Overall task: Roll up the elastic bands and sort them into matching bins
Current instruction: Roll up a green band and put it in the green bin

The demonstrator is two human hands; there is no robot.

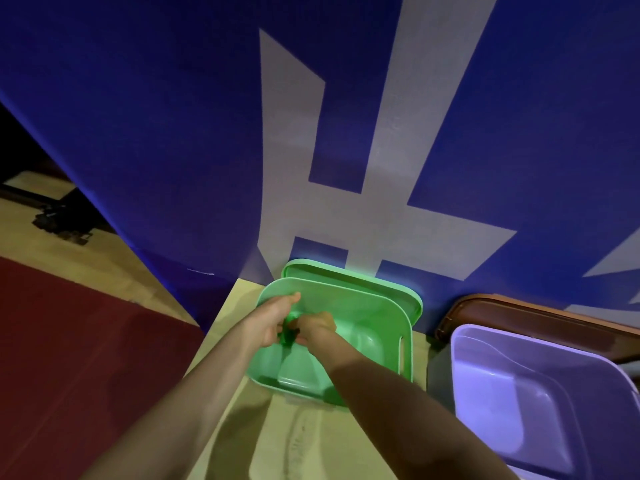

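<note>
My two hands meet in the middle of the frame, above the open green bin (pixel 406 344), and between them I hold the dark green elastic band (pixel 287 333). My left hand (pixel 272 322) comes from the lower left. Its lower fingers are bent around the band, and one finger (pixel 293 297) points up toward the far rim of the bin. My right hand (pixel 317 328) comes from the lower right, its fingers (pixel 323 320) clenched on the same band, knuckles toward the camera. The band is small and mostly covered by my fingers, so I cannot tell how far it is rolled or what shape it has; only a dark green lump shows between the palms. It is above the left half of the bin, not inside it on the bottom. My forearms hide the near rim of the bin and part of its floor. Behind the bin a green lid (pixel 349 271) leans against the blue wall (pixel 138 133), which carries big pale grey shapes. At the right a purple bin (pixel 462 344) stands on the same tabletop (pixel 277 448), cut off by the right and bottom edges of the frame. Behind it is something brown (pixel 519 311) with a rounded corner, perhaps a lid, but mostly hidden. At the left a dark red floor area (pixel 69 341) is visible, and in the upper left a small black object (pixel 59 221), too dark to identify.
</note>
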